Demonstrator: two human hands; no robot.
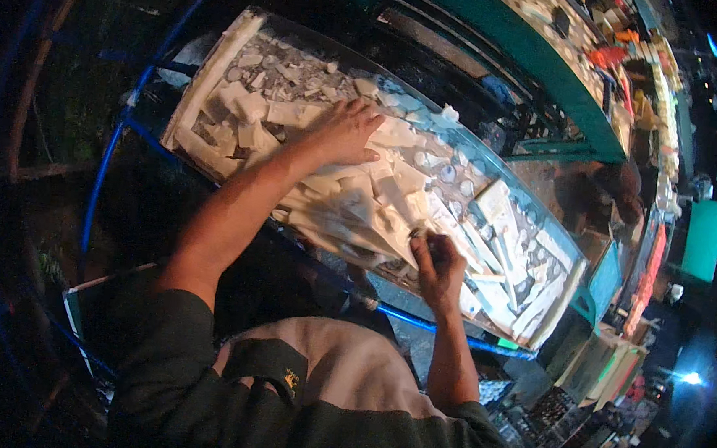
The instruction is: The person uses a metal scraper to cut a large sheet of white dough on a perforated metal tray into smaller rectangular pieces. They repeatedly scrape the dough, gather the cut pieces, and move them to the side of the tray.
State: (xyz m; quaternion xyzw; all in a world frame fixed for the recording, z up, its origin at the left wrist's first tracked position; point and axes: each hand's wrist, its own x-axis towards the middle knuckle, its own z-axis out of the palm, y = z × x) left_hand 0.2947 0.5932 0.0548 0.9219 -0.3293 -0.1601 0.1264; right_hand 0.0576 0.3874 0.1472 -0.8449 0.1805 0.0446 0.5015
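A long shallow tray [548,323] with pale raised edges lies slantwise before me, full of flat cream-coloured pieces [249,110] of a kind I cannot make out. My left hand [350,135] reaches across its middle, palm down over the pieces, fingers apart. Closer to me and further right, my right hand [439,266] is closed, thumb against fingers. A thin greyish strip runs up-left from its fingertips; blur hides whether it is a blade or a loose piece. Several white strips [496,243] lie in the tray's right part, beside my right hand.
Blue metal tubing [112,150] stands at the left, and a blue bar [406,314] runs along the tray's near side. Beyond the tray is a dark green frame [555,75]. Goods crowd the far right, near a green panel [701,240] and a bright lamp [690,378].
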